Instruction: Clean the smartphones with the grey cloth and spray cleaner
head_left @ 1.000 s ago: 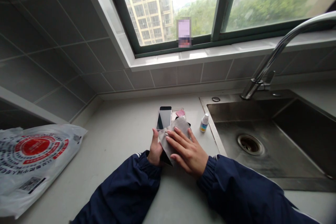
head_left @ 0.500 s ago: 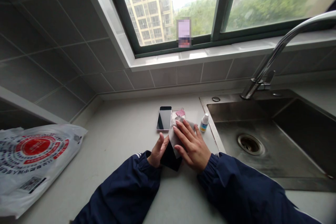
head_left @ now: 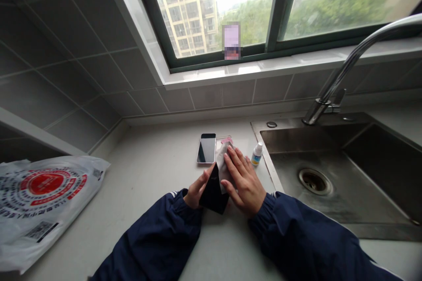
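Grey cloth (head_left: pixel 223 173) under right fingers (head_left: pixel 234 169)

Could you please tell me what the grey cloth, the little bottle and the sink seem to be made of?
Grey cloth: thin, matte fabric, possibly microfibre, judging by its soft creases and zigzag edge.
Little bottle: probably smooth plastic, given its glossy white body and cap.
Sink: likely stainless steel, satin finish, from its dull grey metallic reflections.
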Tool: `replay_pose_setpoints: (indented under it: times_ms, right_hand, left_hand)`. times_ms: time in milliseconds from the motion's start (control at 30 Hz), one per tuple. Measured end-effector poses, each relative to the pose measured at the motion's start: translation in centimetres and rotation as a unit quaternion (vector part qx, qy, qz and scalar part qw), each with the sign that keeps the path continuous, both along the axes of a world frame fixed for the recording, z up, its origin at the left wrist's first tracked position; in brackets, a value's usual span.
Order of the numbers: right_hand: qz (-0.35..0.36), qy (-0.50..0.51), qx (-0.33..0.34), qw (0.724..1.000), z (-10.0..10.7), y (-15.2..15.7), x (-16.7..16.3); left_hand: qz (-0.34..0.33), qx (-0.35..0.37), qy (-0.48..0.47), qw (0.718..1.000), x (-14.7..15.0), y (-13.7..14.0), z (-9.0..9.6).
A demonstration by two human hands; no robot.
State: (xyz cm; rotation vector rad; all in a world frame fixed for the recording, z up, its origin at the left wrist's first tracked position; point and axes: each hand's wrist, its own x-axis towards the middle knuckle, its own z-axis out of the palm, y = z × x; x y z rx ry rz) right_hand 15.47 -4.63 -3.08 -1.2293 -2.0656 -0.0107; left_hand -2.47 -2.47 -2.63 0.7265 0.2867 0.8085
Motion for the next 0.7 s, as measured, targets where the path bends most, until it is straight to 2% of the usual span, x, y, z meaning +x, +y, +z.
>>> replay_pose_setpoints:
  times_ms: [133,200,367,567,700]
  right_hand:
    - [-0.003,0.008,-0.007,1.000,0.0,-0.1,0.0]
    - [-0.004,0.007,-0.008,1.000,0.0,0.0,0.0]
    - [0.014,-0.016,-0.005,1.000,-0.3,-0.1,-0.1]
    - [0.060,-0.055,-0.034,0.996,-0.3,-0.6,-0.3]
    - [0.131,-0.073,-0.027,0.988,0.0,-1.1,-0.5]
  left_hand:
    - [-0.015,-0.021,0.031,0.999,-0.6,0.2,-0.4]
    - [-0.019,-0.038,0.017,0.999,-0.5,0.3,0.0]
    - [0.021,-0.070,-0.039,0.997,0.3,0.7,0.9]
    - [0.039,-0.111,-0.067,0.991,-0.1,1.3,0.8]
    - [0.068,-0.145,-0.086,0.983,-0.4,1.3,1.0]
